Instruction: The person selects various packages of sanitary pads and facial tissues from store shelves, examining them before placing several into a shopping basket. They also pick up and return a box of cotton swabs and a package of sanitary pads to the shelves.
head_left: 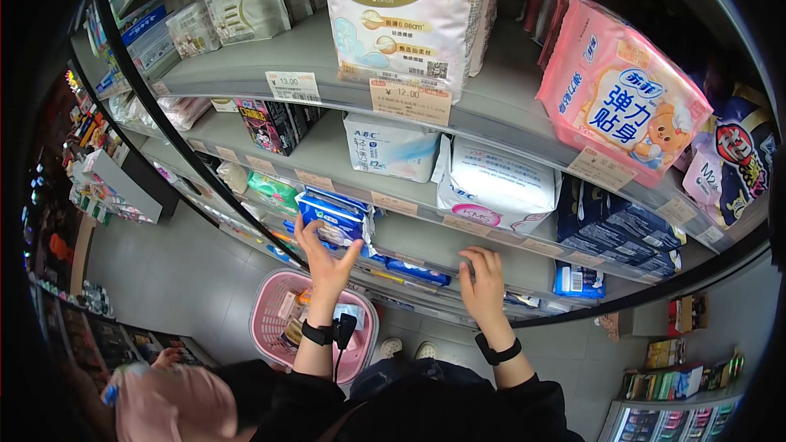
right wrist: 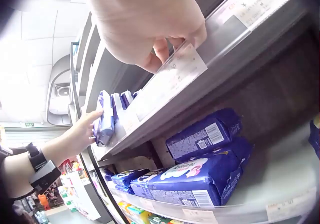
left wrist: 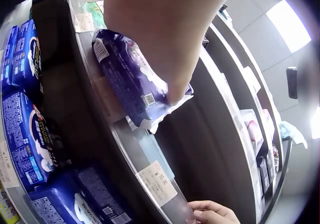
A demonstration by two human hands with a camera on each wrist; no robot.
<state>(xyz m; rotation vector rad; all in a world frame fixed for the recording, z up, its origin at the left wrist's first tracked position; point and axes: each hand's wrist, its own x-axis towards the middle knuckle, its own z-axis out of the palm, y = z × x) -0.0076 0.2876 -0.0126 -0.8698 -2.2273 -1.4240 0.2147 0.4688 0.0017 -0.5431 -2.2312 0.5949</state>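
Observation:
My left hand (head_left: 329, 272) grips a blue package (head_left: 332, 217) at the edge of a middle shelf, fingers on its front and thumb at its right side. In the left wrist view this package (left wrist: 132, 76) lies under the hand, its wrapper crinkled. My right hand (head_left: 481, 285) rests at the same shelf's front edge, to the right, holding no package. In the right wrist view the right hand (right wrist: 150, 24) has bent fingertips touching the edge by a price label (right wrist: 182, 70), while the left hand (right wrist: 80, 134) holds the package (right wrist: 105, 118).
White ABC packages (head_left: 499, 184) stand one shelf above; a pink package (head_left: 626, 90) is at the upper right. Blue packages (right wrist: 192, 181) lie on the shelf below. A pink basket (head_left: 260, 319) with items stands on the floor, and another person's pink-clothed body (head_left: 176, 405) is at lower left.

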